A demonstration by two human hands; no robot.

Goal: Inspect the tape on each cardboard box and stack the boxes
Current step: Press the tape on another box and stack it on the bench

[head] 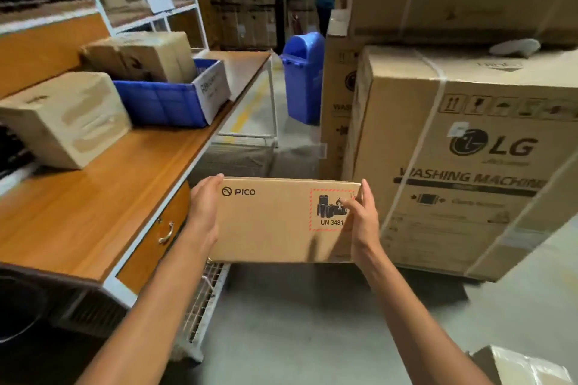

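I hold a flat brown cardboard box [275, 225] marked PICO, with a red-bordered battery label, in the air in front of me, its broad printed face toward me. My left hand [205, 212] grips its left end, fingers curled over the top edge. My right hand [362, 216] grips its right end, thumb on the label. No tape shows on this face. A taped cardboard box [67, 117] lies on the wooden counter [103, 206] to the left. Another taped box [140, 55] sits in a blue bin [162, 103] further back.
Large washing machine cartons [463, 166] stand stacked on the right. A blue dustbin [303, 75] stands in the aisle behind. A wire rack [206, 297] hangs under the counter beside a drawer [156, 234]. Another box corner [525, 366] shows at bottom right. Shelving rises at left.
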